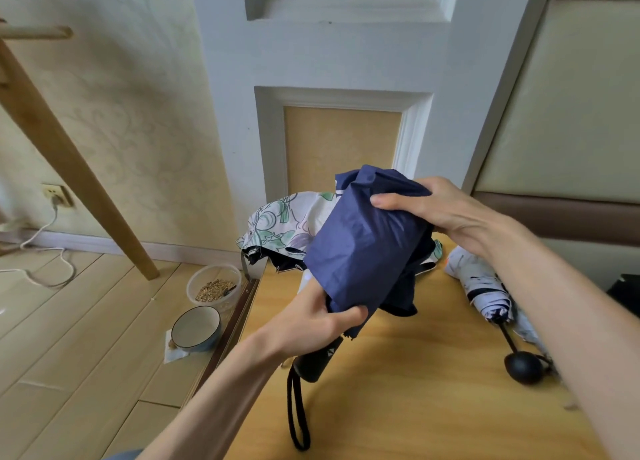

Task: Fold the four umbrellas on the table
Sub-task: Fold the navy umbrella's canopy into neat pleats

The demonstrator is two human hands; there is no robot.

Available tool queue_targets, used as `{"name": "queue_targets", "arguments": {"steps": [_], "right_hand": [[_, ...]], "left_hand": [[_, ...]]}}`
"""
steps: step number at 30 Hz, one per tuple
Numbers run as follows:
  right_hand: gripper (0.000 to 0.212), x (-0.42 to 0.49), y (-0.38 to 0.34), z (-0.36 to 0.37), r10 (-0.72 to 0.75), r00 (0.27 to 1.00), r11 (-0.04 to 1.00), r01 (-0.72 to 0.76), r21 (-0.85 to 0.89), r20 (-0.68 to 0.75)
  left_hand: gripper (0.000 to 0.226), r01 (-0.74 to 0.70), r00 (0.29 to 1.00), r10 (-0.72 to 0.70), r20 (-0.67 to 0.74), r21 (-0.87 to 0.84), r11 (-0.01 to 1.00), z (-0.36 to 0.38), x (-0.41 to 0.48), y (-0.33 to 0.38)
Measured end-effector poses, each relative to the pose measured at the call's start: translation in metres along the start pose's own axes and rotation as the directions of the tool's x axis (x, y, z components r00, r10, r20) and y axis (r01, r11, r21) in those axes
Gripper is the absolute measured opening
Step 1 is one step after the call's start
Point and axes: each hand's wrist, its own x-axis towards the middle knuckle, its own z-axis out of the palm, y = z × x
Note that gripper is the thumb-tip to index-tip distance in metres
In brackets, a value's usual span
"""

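1. Looking down at a light wooden bench point(415, 397) that stands against a white panelled door point(228, 113).
2. A navy umbrella point(363, 248) is held in the air over the near left part of the bench. It is tilted, with its top toward the door and its black handle point(318, 361) toward the viewer. Its canopy is collapsed and loosely bunched.
3. The left grip point(311, 324) is closed round the lower end of the navy canopy, just above the handle, with the thumb pressed on the fabric.
4. The right grip point(436, 210) clasps the upper part of the same canopy, thumb lying across the front and fingers curled behind.
5. A black wrist strap point(298, 414) hangs in a loop from the handle.
6. Behind the navy umbrella, a floral umbrella point(280, 227), white with green leaves, lies spread at the far edge of the bench and overhangs its left side.
7. To the right, a pale patterned umbrella point(485, 286) lies collapsed on the bench, its round black knob point(523, 366) toward the viewer. The right forearm crosses over part of it.
8. On the floor to the left, a clear tub point(214, 286) of grain sits just beside a dark-rimmed bowl point(195, 328).
9. A slanted wooden leg point(69, 161) stands farther left, near a white cable point(45, 251) plugged into a wall socket point(57, 194).
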Motion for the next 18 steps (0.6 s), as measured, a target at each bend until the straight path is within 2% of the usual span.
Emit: {"name": "queue_targets", "arguments": {"steps": [3,6,8,10,11,12,13,14,15,16,17,18], "right_hand": [[0.050,-0.002,0.002,0.004,-0.027,0.998,0.999,0.028,0.026,-0.062],[0.034,-0.005,0.002,0.009,-0.057,0.992,0.982,0.076,0.173,-0.115],[0.031,-0.006,0.001,0.012,-0.063,0.984,0.965,0.102,0.240,-0.166],[0.035,-0.006,-0.001,0.012,-0.049,0.969,0.954,0.117,0.275,-0.244],[0.036,-0.006,-0.002,0.012,-0.035,0.957,0.952,0.120,0.281,-0.290],[0.036,-0.006,-0.002,0.012,-0.024,0.942,0.953,0.123,0.275,-0.336],[0.035,-0.005,-0.003,0.013,-0.019,0.925,0.958,0.126,0.257,-0.381],[0.034,-0.004,-0.005,0.015,-0.021,0.906,0.964,0.130,0.231,-0.423],[0.037,-0.003,-0.005,0.017,-0.032,0.887,0.971,0.137,0.197,-0.461],[0.042,-0.002,-0.005,0.022,-0.045,0.871,0.977,0.141,0.161,-0.490],[0.047,-0.002,-0.005,0.027,-0.055,0.858,0.981,0.141,0.133,-0.511],[0.051,-0.002,-0.006,0.032,-0.059,0.849,0.984,0.139,0.115,-0.525]], "left_hand": [[0.016,0.012,1.000,-0.012,-0.018,0.018,1.000,-0.002,0.000,0.003],[0.014,0.061,0.994,-0.066,-0.086,-0.059,0.996,-0.002,-0.004,0.009],[0.038,0.101,0.981,-0.133,-0.142,-0.212,0.972,-0.006,-0.003,0.010],[0.085,0.143,0.955,-0.211,-0.208,-0.299,0.944,-0.012,-0.001,0.007],[0.107,0.149,0.922,-0.229,-0.313,-0.260,0.954,-0.014,0.000,0.006],[0.122,0.110,0.868,-0.168,-0.468,-0.148,0.983,-0.015,-0.002,0.005],[0.122,0.012,0.791,0.024,-0.611,0.055,0.998,-0.014,-0.005,0.005],[0.112,-0.087,0.690,0.285,-0.665,0.315,0.945,-0.011,-0.006,0.005],[0.100,-0.153,0.606,0.492,-0.625,0.516,0.843,-0.006,-0.007,0.008],[0.093,-0.187,0.581,0.606,-0.543,0.635,0.749,0.001,-0.006,0.008],[0.093,-0.204,0.612,0.633,-0.474,0.679,0.705,0.009,-0.003,0.006],[0.100,-0.183,0.677,0.591,-0.438,0.678,0.712,0.015,0.002,0.001]]}}
